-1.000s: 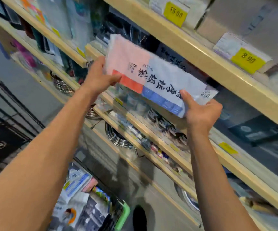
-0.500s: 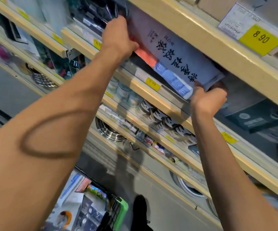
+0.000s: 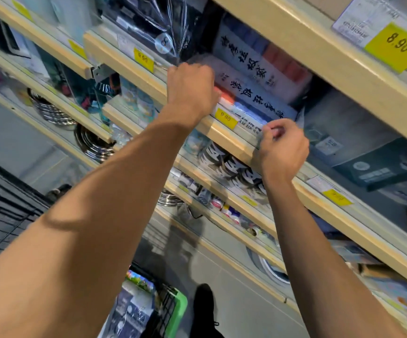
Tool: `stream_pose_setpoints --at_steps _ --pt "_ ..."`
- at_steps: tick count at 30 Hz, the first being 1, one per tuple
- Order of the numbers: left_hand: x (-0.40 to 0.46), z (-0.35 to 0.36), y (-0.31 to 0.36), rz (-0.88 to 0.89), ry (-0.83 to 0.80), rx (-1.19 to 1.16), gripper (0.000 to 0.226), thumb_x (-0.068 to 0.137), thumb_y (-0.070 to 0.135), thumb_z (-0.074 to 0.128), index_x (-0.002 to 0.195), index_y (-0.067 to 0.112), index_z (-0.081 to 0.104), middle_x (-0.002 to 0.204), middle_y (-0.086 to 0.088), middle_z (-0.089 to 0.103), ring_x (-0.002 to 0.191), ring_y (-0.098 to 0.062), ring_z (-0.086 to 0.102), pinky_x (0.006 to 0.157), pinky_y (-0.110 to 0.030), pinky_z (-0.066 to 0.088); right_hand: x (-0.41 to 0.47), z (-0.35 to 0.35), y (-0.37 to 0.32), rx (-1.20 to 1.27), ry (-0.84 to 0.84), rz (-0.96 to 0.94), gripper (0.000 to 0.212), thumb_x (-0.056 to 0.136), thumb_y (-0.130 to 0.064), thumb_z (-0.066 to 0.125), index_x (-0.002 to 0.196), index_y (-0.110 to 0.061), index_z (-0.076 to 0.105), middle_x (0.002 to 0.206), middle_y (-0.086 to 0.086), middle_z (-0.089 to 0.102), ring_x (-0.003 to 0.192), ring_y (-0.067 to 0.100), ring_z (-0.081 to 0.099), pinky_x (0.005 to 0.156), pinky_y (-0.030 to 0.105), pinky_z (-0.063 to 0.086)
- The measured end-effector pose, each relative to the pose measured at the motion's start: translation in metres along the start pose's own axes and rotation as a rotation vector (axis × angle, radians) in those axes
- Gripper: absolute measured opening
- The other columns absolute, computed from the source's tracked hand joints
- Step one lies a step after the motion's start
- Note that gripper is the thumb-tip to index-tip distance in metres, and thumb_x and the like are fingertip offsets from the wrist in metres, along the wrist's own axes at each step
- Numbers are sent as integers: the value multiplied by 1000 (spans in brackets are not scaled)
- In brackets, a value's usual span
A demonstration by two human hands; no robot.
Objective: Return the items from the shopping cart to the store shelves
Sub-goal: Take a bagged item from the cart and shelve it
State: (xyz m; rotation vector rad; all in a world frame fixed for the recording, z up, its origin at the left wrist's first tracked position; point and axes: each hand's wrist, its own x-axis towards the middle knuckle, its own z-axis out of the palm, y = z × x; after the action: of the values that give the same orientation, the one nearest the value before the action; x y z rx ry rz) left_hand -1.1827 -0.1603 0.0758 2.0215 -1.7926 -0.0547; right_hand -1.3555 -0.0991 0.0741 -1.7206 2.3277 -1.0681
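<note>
**Seating the pack on its shelf**

Since a second ago the pack (image 3: 256,98) has gone from held out in front of the shelving to lying inside the shelf (image 3: 224,132), on a stack of the same printed packs, with a matching one standing behind it. My left hand (image 3: 192,90) has travelled in with it and now sits with fingers curled at the pack's left end; I cannot see the fingertips, so I cannot tell whether that grip still has hold of the wrapper or only nudges it. My right hand (image 3: 281,148) has dropped to the shelf's front lip, fingers curled; it seems to pinch the clear film at the pack's near corner, though blur leaves this uncertain.

To finish well, I judge the pack should be pushed back until its front edge sits behind the lip and the yellow price tag (image 3: 225,117) stays readable, square with the pack beneath. Release the film gently so nothing drags forward. The shopping cart (image 3: 173,311) below holds more items.
</note>
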Motion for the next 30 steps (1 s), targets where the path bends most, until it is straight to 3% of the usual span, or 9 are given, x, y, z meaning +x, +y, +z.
stream_pose_setpoints --at_steps 3,6,9,13,16,19,23,27,30 --pt "7 -3 10 -18 2 77 31 97 43 56 111 17 66 112 -9 69 110 -31 63 101 -44 39 15 -8 -5 -45 -30 54 16 93 -26 62 96 -20 77 87 0 75 81 17 65 83 27 49" --pt "22 -10 13 -74 -58 202 40 99 37 54 119 4 61 122 -18 61 115 -34 57 99 -45 43 29 -23 4 -119 23 111 22 93 -32 64 103 -17 76 102 11 74 101 29 65 93 33 49" --pt "34 -12 13 -75 -227 332 47 101 39 44 123 1 60 125 -20 61 117 -34 56 98 -43 43 37 -24 20 -273 -122 167 44 95 -46 57 108 -7 72 109 21 70 110 39 60 98 40 47" --pt "44 -11 19 -13 -346 305 36 103 34 40 114 8 63 103 -13 59 96 -26 55 84 -36 40 47 -17 28 -297 -310 251 61 95 -55 51 116 0 65 119 23 65 114 39 58 97 39 44" --pt "55 -14 18 -38 -519 191 53 101 46 47 137 8 53 133 -15 59 124 -32 55 105 -43 42 58 -17 25 -63 -461 387 49 90 -48 63 113 -4 66 122 13 63 114 33 59 102 40 47" --pt "65 -13 12 -85 -651 130 77 91 57 59 147 7 43 147 -15 49 136 -37 45 115 -52 35 66 -19 22 87 -538 573 31 88 -38 70 88 -8 63 108 9 61 98 24 60 96 35 51" --pt "59 -12 2 -83 -484 6 63 89 42 70 131 -4 55 129 -18 58 128 -35 51 113 -42 38 72 -17 16 200 -562 676 32 95 -18 64 67 -14 49 77 1 53 59 12 48 58 22 46" --pt "50 -8 -7 -117 -268 -98 63 78 33 85 123 -4 60 122 -19 61 120 -35 56 104 -40 48 73 -15 17 280 -639 657 26 91 -12 68 70 -13 52 81 3 53 73 16 53 70 26 50" --pt "41 -5 -11 -106 -124 -155 63 71 22 89 123 1 62 125 -19 59 116 -36 58 100 -43 52 67 -20 19 264 -589 661 17 89 -15 73 86 -6 59 81 2 56 76 16 55 58 20 47"
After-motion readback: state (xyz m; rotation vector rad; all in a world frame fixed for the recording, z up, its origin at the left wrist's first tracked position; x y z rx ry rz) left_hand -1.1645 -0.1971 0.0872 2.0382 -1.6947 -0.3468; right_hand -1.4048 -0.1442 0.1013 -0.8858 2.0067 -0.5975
